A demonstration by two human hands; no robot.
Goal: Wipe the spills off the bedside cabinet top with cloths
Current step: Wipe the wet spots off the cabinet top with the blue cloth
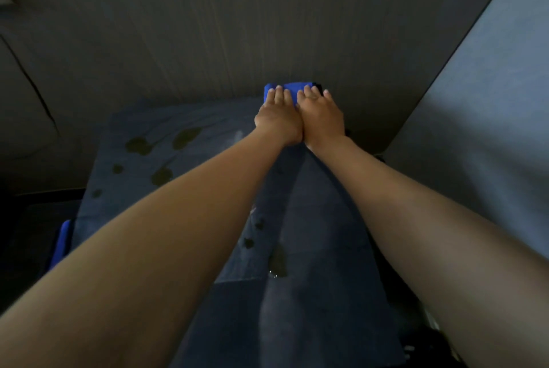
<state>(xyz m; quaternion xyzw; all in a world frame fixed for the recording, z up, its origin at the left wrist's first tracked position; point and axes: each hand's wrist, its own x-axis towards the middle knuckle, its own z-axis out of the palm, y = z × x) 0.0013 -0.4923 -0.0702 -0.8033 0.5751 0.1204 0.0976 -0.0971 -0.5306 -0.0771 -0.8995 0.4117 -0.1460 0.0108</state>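
A folded blue cloth lies at the far edge of the dark bedside cabinet top, against the wall. My left hand and my right hand lie side by side on it, touching each other, with fingers straight and pressing down. Most of the cloth is hidden under the hands. Several dark wet spills mark the top: a group at the left and more between my forearms near the front.
A wood-grain wall rises right behind the cabinet. A pale panel stands along the right side. Something blue shows at the cabinet's left edge, partly hidden by my left forearm.
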